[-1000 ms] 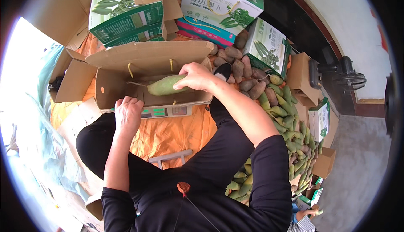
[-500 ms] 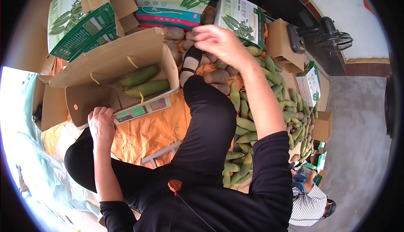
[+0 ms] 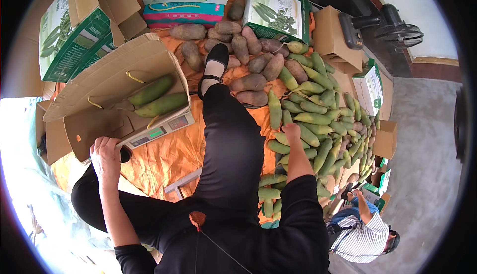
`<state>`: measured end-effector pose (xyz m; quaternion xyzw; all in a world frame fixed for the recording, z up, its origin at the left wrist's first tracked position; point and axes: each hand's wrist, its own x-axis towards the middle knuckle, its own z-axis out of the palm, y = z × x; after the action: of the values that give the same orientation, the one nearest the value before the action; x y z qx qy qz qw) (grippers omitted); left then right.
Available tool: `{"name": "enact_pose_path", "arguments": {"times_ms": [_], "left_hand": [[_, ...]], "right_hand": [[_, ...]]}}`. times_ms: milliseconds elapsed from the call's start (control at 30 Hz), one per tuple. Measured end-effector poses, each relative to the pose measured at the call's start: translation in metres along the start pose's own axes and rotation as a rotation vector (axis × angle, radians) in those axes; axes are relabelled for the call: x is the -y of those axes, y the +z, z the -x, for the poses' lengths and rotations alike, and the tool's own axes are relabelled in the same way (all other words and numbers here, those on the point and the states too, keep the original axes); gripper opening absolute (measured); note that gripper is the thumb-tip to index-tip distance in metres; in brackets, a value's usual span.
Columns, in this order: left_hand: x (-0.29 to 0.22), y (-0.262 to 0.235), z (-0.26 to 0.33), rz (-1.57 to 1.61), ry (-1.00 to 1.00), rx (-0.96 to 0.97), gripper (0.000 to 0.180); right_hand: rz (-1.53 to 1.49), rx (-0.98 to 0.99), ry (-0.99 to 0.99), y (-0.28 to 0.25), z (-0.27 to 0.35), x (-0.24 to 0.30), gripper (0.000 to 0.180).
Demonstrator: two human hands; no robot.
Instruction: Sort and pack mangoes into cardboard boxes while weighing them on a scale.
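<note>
An opened cardboard carton point(image 3: 107, 68) with yellow cord handles stands at my left on a digital scale point(image 3: 154, 134) with a lit green display. Two green radishes point(image 3: 161, 104) lie in it. My left hand point(image 3: 105, 160) is closed over the carton's near left edge. Over on the right, my right hand point(image 3: 293, 132) reaches down into a large pile of green radishes point(image 3: 318, 118). Its fingers are mostly hidden, so I cannot tell whether it grips one.
Reddish-brown radishes point(image 3: 251, 82) lie beyond my outstretched foot on an orange sheet point(image 3: 154, 174). Printed cartons point(image 3: 276, 10) stand at the back. A black fan point(image 3: 397, 33) is at the far right. Lower right, another person in a striped shirt point(image 3: 360, 236) sits by more boxes.
My right hand has swung from above the reddish-brown radishes down and right to the green pile. My left hand stays on the carton's edge. The whole view has shifted slightly.
</note>
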<state>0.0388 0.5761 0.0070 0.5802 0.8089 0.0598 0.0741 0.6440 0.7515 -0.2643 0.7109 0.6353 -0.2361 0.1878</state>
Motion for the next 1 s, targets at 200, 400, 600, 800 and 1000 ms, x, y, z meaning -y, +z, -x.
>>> {"name": "enact_pose_path", "arguments": {"times_ms": [200,400,600,800,1000], "left_hand": [[-0.006,0.002,-0.004,0.011,-0.01,0.026,0.014],[-0.01,0.0,-0.007,-0.002,-0.017,0.025,0.016],[-0.003,-0.005,-0.005,-0.033,-0.029,0.035,0.016],[-0.007,-0.001,-0.015,0.0,0.002,0.039,0.016],[-0.001,-0.006,-0.01,-0.017,-0.001,0.039,0.015]], "right_hand": [[-0.642,-0.203,0.376,-0.001,0.003,0.028,0.031],[-0.442,-0.27,0.176,-0.041,-0.042,0.066,0.034],[-0.28,-0.087,0.097,-0.05,-0.101,0.109,0.047],[-0.297,-0.198,0.126,-0.022,-0.145,0.096,0.05],[-0.23,-0.249,-0.057,-0.042,-0.107,0.111,0.036]]}}
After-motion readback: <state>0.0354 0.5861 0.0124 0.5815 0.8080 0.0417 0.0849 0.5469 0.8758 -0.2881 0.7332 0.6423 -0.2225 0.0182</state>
